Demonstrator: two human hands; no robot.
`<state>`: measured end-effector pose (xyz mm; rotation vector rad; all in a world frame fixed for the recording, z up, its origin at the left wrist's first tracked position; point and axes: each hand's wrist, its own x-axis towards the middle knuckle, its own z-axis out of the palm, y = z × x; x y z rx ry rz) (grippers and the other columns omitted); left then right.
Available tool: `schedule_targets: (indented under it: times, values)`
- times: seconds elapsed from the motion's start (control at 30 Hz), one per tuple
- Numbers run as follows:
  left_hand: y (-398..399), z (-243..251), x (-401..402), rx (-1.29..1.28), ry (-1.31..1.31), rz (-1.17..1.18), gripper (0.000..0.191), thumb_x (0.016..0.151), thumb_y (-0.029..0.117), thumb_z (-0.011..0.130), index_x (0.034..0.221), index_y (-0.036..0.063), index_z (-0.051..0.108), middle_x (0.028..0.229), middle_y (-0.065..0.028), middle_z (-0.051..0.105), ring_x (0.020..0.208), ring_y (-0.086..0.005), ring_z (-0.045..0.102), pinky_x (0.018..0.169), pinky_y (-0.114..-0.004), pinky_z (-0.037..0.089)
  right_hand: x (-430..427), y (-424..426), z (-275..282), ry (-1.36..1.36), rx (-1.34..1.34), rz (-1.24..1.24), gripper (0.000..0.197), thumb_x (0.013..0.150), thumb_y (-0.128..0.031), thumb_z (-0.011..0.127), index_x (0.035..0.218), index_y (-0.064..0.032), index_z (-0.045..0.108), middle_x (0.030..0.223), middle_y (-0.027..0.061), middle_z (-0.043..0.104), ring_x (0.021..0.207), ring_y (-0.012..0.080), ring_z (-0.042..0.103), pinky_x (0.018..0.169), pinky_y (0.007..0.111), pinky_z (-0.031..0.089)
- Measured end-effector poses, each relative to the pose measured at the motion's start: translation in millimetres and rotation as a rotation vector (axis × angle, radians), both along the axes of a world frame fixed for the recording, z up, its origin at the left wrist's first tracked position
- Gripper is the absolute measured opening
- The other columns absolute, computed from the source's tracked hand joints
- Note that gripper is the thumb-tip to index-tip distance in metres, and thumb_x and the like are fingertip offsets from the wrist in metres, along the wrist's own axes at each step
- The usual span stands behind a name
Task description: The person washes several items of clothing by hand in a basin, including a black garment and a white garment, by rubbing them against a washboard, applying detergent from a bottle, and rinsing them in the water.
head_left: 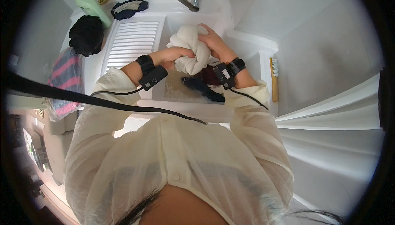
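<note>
A bunched, twisted white cloth (193, 44) is held between my two hands over the sink basin (216, 21). My left hand (175, 56) grips its lower left side, the thumb lying across the folds. On the upper right, the fingers of my right hand (213, 41) wrap around the cloth. Below it in the basin lie a dark blue cloth (202, 87) and a dark red cloth (209, 76), in cloudy water (174, 86). Part of the red cloth is hidden by the device on my right wrist.
A ribbed washboard (134, 39) adjoins the basin's left side. Along the ledge are a green bottle (92, 7), black cloth (87, 36), a navy and grey cloth (129, 9) and a striped item in clear plastic (66, 80). The faucet (194, 4) stands behind; a scrub brush (274, 80) lies right.
</note>
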<state>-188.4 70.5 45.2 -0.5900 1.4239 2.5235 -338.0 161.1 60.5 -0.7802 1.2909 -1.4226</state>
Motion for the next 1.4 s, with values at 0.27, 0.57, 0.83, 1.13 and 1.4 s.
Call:
schedule_targets:
  times: [0.27, 0.57, 0.83, 1.13, 1.4]
  values:
    - [-8, -21, -36, -0.917, -0.163, -0.112, 0.028, 0.076, 0.019, 0.057, 0.097, 0.0005, 0.057, 0.083, -0.0133, 0.060, 0.075, -0.0184, 0.060, 0.066, -0.029, 0.048, -21, -38, -53, 0.399, 0.141, -0.192, 0.034, 0.079, -0.004, 0.053, 0.112, 0.0030, 0.049, 0.101, 0.0135, 0.057, 0.088, 0.0210, 0.055, 0.075, 0.030, 0.045]
    - [-14, -26, -32, -0.951, 0.020, -0.012, 0.038, 0.075, 0.028, 0.061, 0.096, -0.0027, 0.056, 0.091, -0.0132, 0.060, 0.081, -0.0203, 0.059, 0.069, -0.031, 0.048, -26, -45, -73, 0.643, 0.182, -0.430, 0.041, 0.075, -0.012, 0.059, 0.114, -0.0032, 0.048, 0.101, 0.0134, 0.057, 0.087, 0.0211, 0.055, 0.072, 0.031, 0.045]
    - [16, 15, -5, -0.634, -0.025, -0.102, 0.058, 0.070, 0.021, 0.069, 0.117, 0.0002, 0.042, 0.103, -0.0067, 0.055, 0.091, -0.0151, 0.055, 0.075, -0.025, 0.047, 10, -36, -41, -0.082, 0.085, -0.533, 0.048, 0.065, -0.005, 0.065, 0.108, -0.0014, 0.044, 0.100, 0.0152, 0.054, 0.094, 0.0334, 0.050, 0.081, 0.036, 0.043]
    - [-9, 3, 5, -0.034, -0.004, 0.119, 0.028, 0.081, 0.020, 0.048, 0.105, 0.0073, 0.052, 0.095, -0.0075, 0.057, 0.085, -0.0211, 0.057, 0.068, -0.038, 0.048, -18, 31, -20, -0.231, -0.340, 0.004, 0.072, 0.076, -0.059, 0.049, 0.132, -0.0183, 0.030, 0.122, 0.0082, 0.043, 0.109, 0.0209, 0.043, 0.092, 0.034, 0.036]
    - [-2, 4, 8, 0.117, 0.054, -0.056, 0.035, 0.082, 0.025, 0.050, 0.111, 0.0055, 0.049, 0.098, -0.0081, 0.058, 0.086, -0.0193, 0.058, 0.069, -0.034, 0.047, -10, 25, 0, -0.334, -0.171, 0.077, 0.054, 0.079, -0.041, 0.059, 0.118, -0.0050, 0.045, 0.107, 0.0074, 0.054, 0.096, 0.0169, 0.053, 0.082, 0.028, 0.044]
